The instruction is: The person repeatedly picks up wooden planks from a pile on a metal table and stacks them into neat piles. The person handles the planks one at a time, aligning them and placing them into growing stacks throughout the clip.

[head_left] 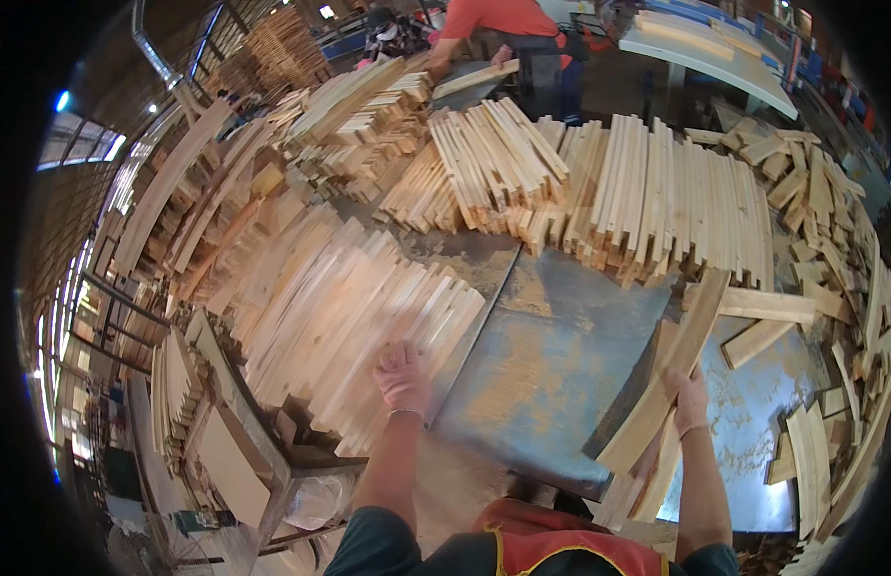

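At a dusty blue-grey metal desk (560, 384): could scatter the pale wooden slats (311, 317) by brushing with the half-curled left grip (403, 378), seemingly empty though blurred; could tip the long tan wooden plank (668, 372), near desk's right, clasped only by the right grip (691, 401).

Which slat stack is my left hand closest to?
The wooden slat stack immediately left of the sawdust-strewn tabletop, by your left hand; the other stacks sit farther from it.

We record the left hand (404, 377) blurred, with the red garment (572, 559) and orange-shirted co-worker (498, 17) cut off by frame edges.
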